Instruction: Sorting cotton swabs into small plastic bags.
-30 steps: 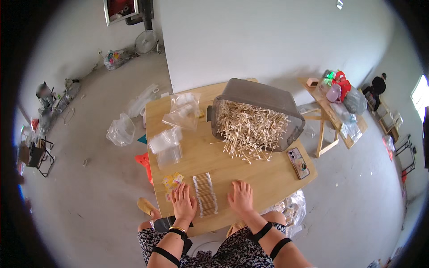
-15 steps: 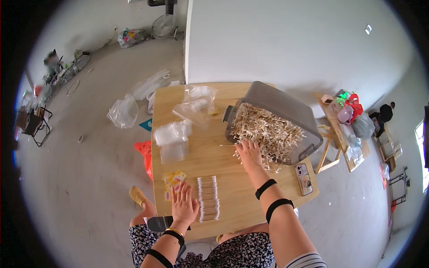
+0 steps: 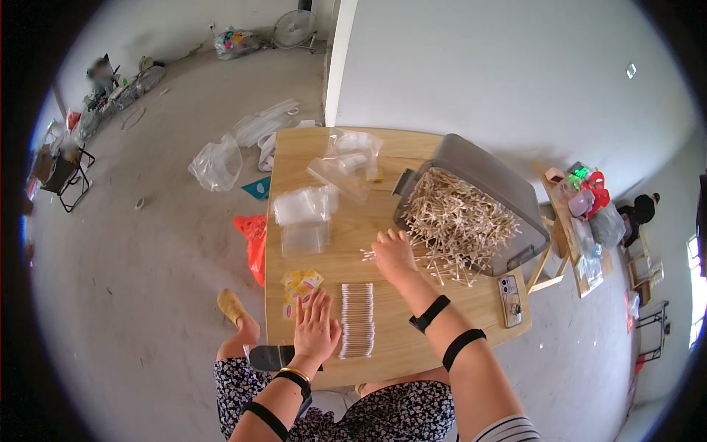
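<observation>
My right hand [image 3: 394, 255] is closed over a few cotton swabs [image 3: 367, 255], whose white tips poke out left of the fingers. It is just left of a tilted grey plastic bin [image 3: 482, 166], from which a large heap of loose cotton swabs [image 3: 460, 221] spills onto the table. My left hand [image 3: 317, 328] lies flat with fingers stretched, its fingertips near the small yellow printed cards [image 3: 298, 283]. Beside it, a neat column of cotton swabs [image 3: 357, 320] lies side by side on the wooden table [image 3: 390, 368].
Clear plastic bags [image 3: 305, 206] are stacked at the table's left, with more bags [image 3: 346, 158] behind. A phone [image 3: 509, 300] lies at the right edge. A dark flat object [image 3: 271, 358] sticks out at the front left. A red bag [image 3: 254, 247] hangs beside the table.
My right hand has drawn back from the heap toward the left with a few swabs in it. My left hand stays resting by the column. The whole view has shifted slightly.
</observation>
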